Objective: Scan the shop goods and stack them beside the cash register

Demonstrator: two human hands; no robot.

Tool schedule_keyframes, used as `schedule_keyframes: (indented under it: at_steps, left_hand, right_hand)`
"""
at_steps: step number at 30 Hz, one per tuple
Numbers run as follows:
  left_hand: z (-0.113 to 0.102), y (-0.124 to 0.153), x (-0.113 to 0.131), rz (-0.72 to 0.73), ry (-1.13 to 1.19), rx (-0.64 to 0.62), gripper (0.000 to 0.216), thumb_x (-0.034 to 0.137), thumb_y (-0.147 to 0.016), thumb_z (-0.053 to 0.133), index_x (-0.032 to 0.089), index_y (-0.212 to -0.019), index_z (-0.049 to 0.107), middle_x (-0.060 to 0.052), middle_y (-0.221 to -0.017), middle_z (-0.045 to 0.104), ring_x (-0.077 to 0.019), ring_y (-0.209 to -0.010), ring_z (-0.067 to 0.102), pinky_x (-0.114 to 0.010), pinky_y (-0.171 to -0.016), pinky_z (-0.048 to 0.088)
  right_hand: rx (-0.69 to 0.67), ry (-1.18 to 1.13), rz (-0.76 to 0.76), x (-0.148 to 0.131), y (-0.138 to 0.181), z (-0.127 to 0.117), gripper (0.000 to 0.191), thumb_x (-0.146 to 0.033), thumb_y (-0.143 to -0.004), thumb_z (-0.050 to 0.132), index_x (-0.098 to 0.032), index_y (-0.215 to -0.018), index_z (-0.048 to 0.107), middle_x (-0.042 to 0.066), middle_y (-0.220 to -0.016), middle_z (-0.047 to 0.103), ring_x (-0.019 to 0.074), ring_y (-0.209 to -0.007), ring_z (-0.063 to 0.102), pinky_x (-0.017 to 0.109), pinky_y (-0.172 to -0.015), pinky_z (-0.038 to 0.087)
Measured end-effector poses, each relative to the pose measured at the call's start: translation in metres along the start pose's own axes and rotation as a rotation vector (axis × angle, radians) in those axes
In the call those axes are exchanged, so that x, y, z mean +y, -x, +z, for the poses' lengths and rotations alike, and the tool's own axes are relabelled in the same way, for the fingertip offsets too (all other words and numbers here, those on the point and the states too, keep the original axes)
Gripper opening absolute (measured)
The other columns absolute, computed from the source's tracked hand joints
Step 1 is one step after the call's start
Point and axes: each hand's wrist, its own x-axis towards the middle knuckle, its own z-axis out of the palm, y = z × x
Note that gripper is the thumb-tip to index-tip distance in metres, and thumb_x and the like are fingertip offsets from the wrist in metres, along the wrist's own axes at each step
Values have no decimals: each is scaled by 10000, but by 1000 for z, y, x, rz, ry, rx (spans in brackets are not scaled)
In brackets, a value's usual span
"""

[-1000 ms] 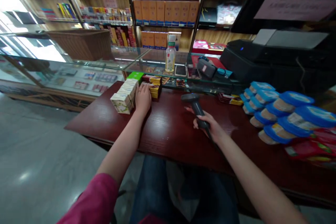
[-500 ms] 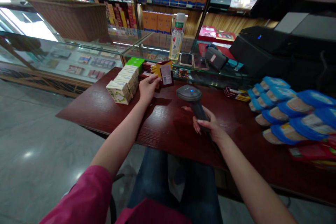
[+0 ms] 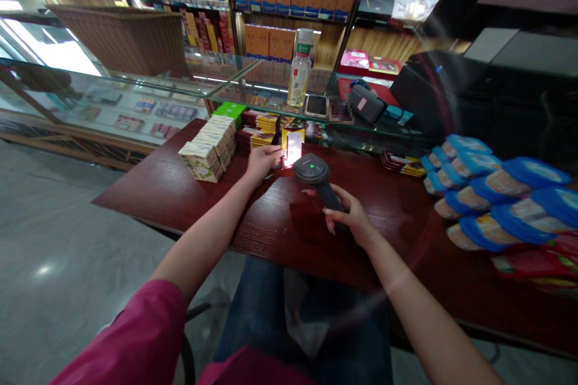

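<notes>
My left hand (image 3: 262, 161) is closed on a small red and yellow pack (image 3: 293, 145), held upright over the dark red wooden counter (image 3: 171, 192). My right hand (image 3: 345, 216) grips the handle of a black handheld scanner (image 3: 316, 175), whose head sits just right of the pack. A green dot glows on the scanner and bright light falls on the pack's face. Left of my left hand stands a row of cream boxes (image 3: 208, 147) with a green box (image 3: 229, 110) behind, and stacks of red and yellow packs (image 3: 255, 129).
Blue-lidded tubs (image 3: 492, 192) and red packets (image 3: 533, 261) pile up at the right. A glass display case (image 3: 135, 102) behind carries a bottle (image 3: 299, 69), a phone (image 3: 316, 106) and a small dark pouch (image 3: 366, 104). A black register (image 3: 456, 93) stands at the far right. Shelves of goods fill the back.
My left hand lifted a pack off the stack and brought it right, in front of the scanner. My right hand raised the scanner and moved it left; light now falls on the pack.
</notes>
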Motion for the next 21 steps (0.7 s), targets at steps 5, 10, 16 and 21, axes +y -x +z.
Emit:
schedule_keyframes:
  at_steps: [5,10,16,21]
  left_hand:
    - [-4,6,3,152,-142,18,365,386,-764,845,127,-1019,817,-97,-952,826,-214,-797,759,-310,-747,598]
    - [24,27,6,483,-501,-55,201,282,-891,724,191,-1052,805,-59,-1035,828,-217,-931,777,-305,-858,592]
    - [137,33,-4,779,-891,-268,258,287,-1004,617,275,-1211,770,-49,-1223,792,-227,-1088,758,-306,-875,563]
    - [249,21,-21,909,-1105,-336,307,255,-1058,505,225,-1231,757,-116,-1228,782,-251,-1101,749,-334,-879,547]
  right_hand:
    - [100,-27,-68,-7,6,-6,545,-403,-831,803,-214,-1316,640,130,-1130,788,108,-474,546,282,-430,469]
    - [407,52,-112,-15,47,-64,543,-376,-801,845,-231,-1288,655,127,-1303,742,86,-476,554,293,-457,509]
    - [598,82,0,-13,123,-128,608,-446,-769,858,-190,-1283,659,140,-1193,786,90,-398,550,281,-395,467]
    - [600,-23,-34,-6,133,-131,696,-477,-762,847,-199,-1365,635,141,-1174,793,126,-408,609,305,-421,513]
